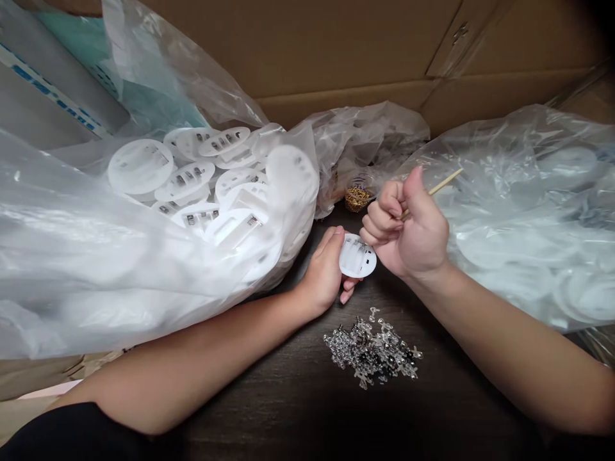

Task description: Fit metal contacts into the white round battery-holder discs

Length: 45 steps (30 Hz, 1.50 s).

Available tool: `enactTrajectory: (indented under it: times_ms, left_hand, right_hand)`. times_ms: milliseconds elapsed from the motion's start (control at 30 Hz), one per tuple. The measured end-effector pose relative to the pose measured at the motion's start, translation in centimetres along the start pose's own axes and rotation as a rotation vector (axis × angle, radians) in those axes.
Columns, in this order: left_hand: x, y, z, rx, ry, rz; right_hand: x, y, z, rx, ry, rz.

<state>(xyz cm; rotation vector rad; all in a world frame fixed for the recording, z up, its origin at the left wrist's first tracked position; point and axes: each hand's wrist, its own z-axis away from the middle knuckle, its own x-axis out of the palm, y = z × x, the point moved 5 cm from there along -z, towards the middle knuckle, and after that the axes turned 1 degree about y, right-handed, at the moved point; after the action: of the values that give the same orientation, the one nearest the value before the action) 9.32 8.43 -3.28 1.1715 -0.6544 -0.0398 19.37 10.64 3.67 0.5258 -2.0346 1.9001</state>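
My left hand is closed on a round white plastic disc, thumb at its left edge and fingers underneath. Slots and small metal contacts show on the disc's upper face, like a battery holder. My right hand is curled around a thin wooden stick, whose pointed end sticks out to the upper right. Its lower fingers are at the disc's upper right edge; whether they touch it or pinch a small part, I cannot tell. Below both hands, a pile of small metal contact pieces lies on the dark table.
At left, a large clear plastic bag holds several similar white discs. Another bag with whitish round parts lies at right. Gold-coloured metal pieces sit in a bag behind my hands. Cardboard forms the back.
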Motion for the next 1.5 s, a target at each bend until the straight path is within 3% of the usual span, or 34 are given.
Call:
enactTrajectory:
  times_ms: [100, 333, 867, 1067, 1200, 1367, 1500]
  left_hand:
    - [0.0, 0.0, -0.1, 0.006, -0.006, 0.009]
    - [0.0, -0.1, -0.2, 0.023, -0.006, 0.021]
    - [0.1, 0.0, -0.1, 0.033, 0.019, 0.000]
    - [0.2, 0.0, 0.0, 0.023, 0.026, 0.009]
    - [0.3, -0.1, 0.0, 0.015, 0.012, 0.012]
    - [0.2, -0.3, -0.1, -0.019, 0.002, -0.017]
    - [0.1, -0.2, -0.1, -0.011, 0.022, -0.023]
  right_hand:
    - [-0.3, 0.9, 0.0, 0.023, 0.029, 0.011]
    - [-0.2, 0.5, 0.2, -0.074, 0.081, 0.072]
    - [-0.1, 1.5, 0.5, -0.156, 0.092, 0.079]
    - [-0.2, 2.3, 0.2, -0.097, 0.130, 0.087]
    - [-0.5, 1.8, -0.2, -0.015, 0.074, 0.052]
    - [-0.4, 0.7, -0.7, 0.040, -0.102, -0.011]
    - [-0.3, 1.2, -0.9, 0.046, -0.082, -0.014]
